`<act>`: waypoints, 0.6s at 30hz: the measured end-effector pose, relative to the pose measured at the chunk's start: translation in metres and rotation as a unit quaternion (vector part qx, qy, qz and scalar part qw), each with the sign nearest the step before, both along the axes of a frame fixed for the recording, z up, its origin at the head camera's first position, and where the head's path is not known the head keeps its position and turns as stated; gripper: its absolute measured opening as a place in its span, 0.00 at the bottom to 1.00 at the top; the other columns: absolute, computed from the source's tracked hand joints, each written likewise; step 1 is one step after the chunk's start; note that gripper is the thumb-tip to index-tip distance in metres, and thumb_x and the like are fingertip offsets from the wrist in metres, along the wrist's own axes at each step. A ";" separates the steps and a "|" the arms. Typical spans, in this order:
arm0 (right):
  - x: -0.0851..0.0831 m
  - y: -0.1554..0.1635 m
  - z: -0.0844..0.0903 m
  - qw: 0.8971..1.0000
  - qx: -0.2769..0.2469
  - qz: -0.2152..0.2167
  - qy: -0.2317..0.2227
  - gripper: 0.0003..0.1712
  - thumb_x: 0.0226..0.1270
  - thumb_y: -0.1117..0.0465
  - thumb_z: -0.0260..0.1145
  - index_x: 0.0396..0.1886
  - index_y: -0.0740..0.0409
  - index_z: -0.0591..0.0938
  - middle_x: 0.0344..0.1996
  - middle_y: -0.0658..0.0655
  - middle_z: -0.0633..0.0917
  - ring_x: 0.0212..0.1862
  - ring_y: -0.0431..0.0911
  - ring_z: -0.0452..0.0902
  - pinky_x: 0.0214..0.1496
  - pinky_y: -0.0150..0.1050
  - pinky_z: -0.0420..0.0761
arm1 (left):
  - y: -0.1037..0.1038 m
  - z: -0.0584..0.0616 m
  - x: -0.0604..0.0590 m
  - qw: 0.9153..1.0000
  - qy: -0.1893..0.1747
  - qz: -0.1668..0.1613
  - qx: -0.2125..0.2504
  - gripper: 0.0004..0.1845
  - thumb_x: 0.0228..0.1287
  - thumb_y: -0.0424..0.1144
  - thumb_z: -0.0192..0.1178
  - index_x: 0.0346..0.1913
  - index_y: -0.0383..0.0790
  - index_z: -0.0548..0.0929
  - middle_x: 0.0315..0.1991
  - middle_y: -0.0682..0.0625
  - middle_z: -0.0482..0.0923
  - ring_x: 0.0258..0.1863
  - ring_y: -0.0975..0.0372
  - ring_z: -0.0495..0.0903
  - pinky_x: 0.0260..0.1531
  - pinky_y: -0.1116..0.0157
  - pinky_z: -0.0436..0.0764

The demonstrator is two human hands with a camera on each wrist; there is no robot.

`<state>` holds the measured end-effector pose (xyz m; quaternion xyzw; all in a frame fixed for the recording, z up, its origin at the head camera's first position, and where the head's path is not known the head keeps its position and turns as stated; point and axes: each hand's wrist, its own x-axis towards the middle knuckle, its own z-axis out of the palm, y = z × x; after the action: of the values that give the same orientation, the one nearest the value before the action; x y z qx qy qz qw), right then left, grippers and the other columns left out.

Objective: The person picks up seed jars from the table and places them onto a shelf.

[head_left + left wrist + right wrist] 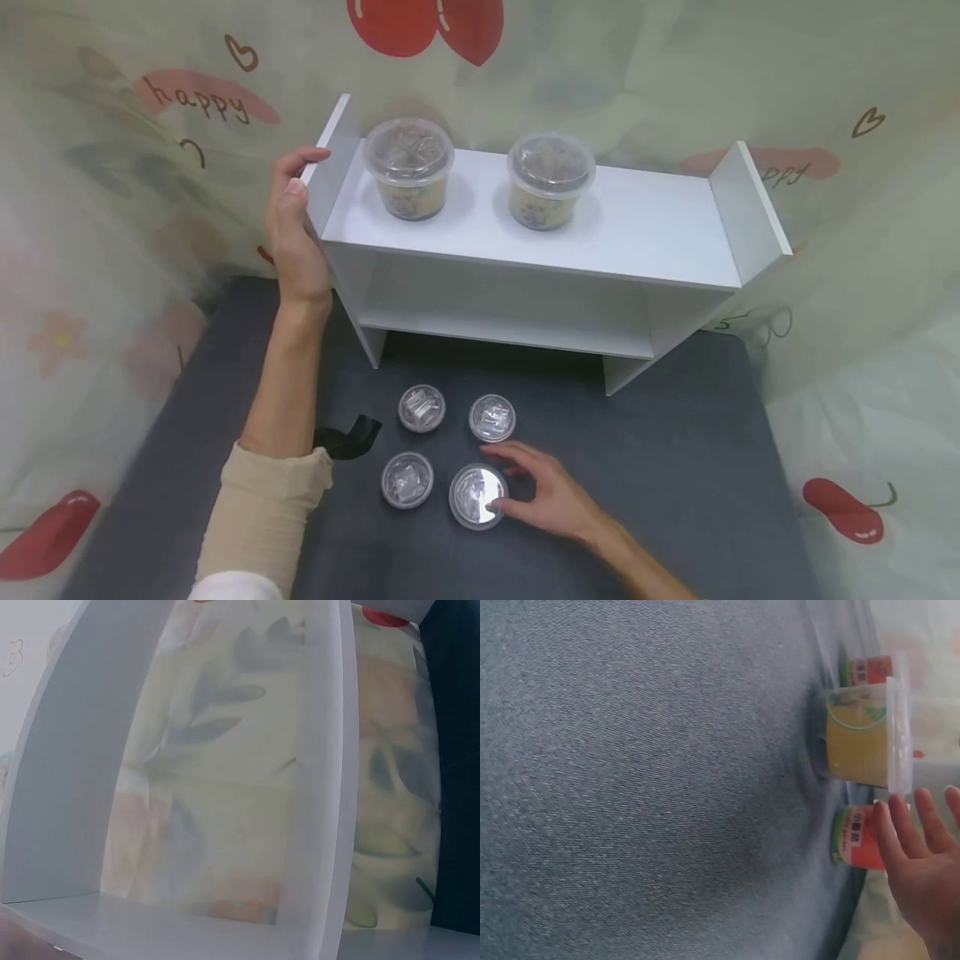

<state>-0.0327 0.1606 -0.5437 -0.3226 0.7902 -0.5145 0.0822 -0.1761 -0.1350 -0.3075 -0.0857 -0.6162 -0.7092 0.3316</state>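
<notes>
Right hand (551, 493) lies low on the dark mat (675, 467), fingers spread and nearly straight, tips touching the rim of the near-right cup (477, 496); nothing is gripped. This cup stands upright w/ clear lid on, front-right of a group of four small lidded cups in a 2 x 2 block, centre of mat, in front of the shelf. Others: near-left cup (407, 480), far-left cup (422, 407), far-right cup (492, 417); none touch each other. Right wrist view, turned sideways: fingers (900, 847) straight, beside a cup w/ red-green label (859, 837); a yellow-filled cup (862, 735) next to it, a third behind, partly hidden.

Left hand (294, 229) is raised at the shelf's (637, 225) left end panel, palm flat against its outer face, fingertips hooked over the top edge; thumb hidden, so whether it clamps the panel cannot be told. Beige sleeve (270, 508) covers the forearm. Left wrist view shows only the shelf's white boards (75, 787) close up, patterned cloth seen through the opening.

Shelf: white, two tiers, at the rear of the mat. Top tier carries two larger lidded tubs, left tub (408, 167) and mid tub (551, 178), well apart. Black strap (348, 437) lies on mat just left of the cups. Backdrop: pale cloth (112, 250) w/ red fruit prints and "happy" lettering.
</notes>
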 end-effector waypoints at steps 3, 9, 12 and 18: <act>0.001 0.000 -0.003 1.000 0.006 0.006 -0.011 0.40 0.50 0.65 0.80 0.65 0.61 0.75 0.60 0.59 0.79 0.57 0.57 0.78 0.52 0.48 0.81 | 0.000 0.000 0.000 1.000 0.000 0.003 -0.006 0.24 0.66 0.42 0.37 0.53 0.38 0.80 0.56 0.47 0.73 0.59 0.57 0.67 0.60 0.68 0.62; 0.004 0.000 -0.004 0.999 0.032 0.016 -0.034 0.41 0.53 0.61 0.79 0.68 0.58 0.74 0.63 0.55 0.78 0.60 0.52 0.77 0.55 0.46 0.80 | 0.000 0.000 0.000 1.000 -0.010 0.004 -0.003 0.24 0.66 0.42 0.37 0.53 0.40 0.81 0.57 0.48 0.73 0.60 0.58 0.67 0.61 0.69 0.61; 0.006 -0.001 -0.006 0.999 0.036 0.022 -0.029 0.41 0.54 0.59 0.78 0.68 0.58 0.73 0.63 0.56 0.77 0.61 0.52 0.75 0.56 0.45 0.80 | 0.000 0.001 0.001 1.000 -0.013 0.007 -0.002 0.24 0.66 0.42 0.37 0.53 0.40 0.81 0.57 0.48 0.73 0.61 0.59 0.66 0.63 0.70 0.59; 0.007 -0.001 -0.011 0.998 0.060 0.019 -0.024 0.42 0.55 0.57 0.78 0.69 0.57 0.72 0.65 0.53 0.76 0.63 0.51 0.74 0.58 0.42 0.78 | -0.001 0.001 0.001 1.000 -0.017 0.011 -0.007 0.24 0.66 0.42 0.36 0.53 0.40 0.81 0.58 0.48 0.73 0.62 0.59 0.66 0.63 0.70 0.58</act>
<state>-0.0258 0.1600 -0.5551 -0.3193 0.8112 -0.4723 0.1303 -0.1751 -0.1357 -0.3064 -0.0693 -0.6279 -0.7024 0.3279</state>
